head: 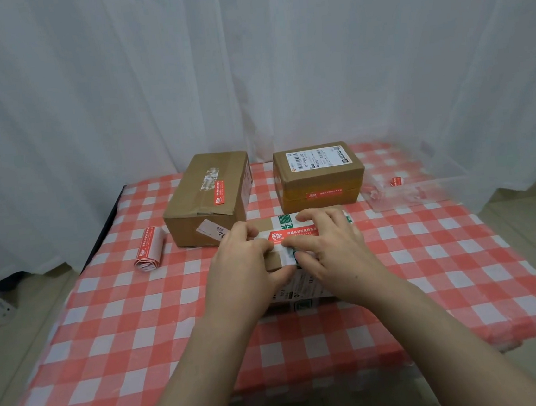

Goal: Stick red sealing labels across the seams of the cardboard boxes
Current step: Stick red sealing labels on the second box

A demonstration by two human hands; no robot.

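Since both hands meet on the near box, we place everything else by it. Far behind it hangs a white curtain, and beneath it spreads the red-and-white checked tablecloth. Just behind the near box, to its left, stands the left box, the biggest of the three, with a top label in red on its upper face. Behind the near box, to its right, stands the right box, with a white shipping slip on top and a red front label on the face turned toward us. Well to the right of the near box lies a clear plastic tray.

Our left hand covers the near box's left end, fingers bent down onto it and thumb lying along its top. We cannot tell whether it grasps the box or only presses on it. Our right hand lies released and spread on the box's right part, fingers flat and pressing.

Left of the near box, apart from it, rests a roll of labels. On top of the near box, between our fingertips, lies the red sealing label, crossing the printed tape.
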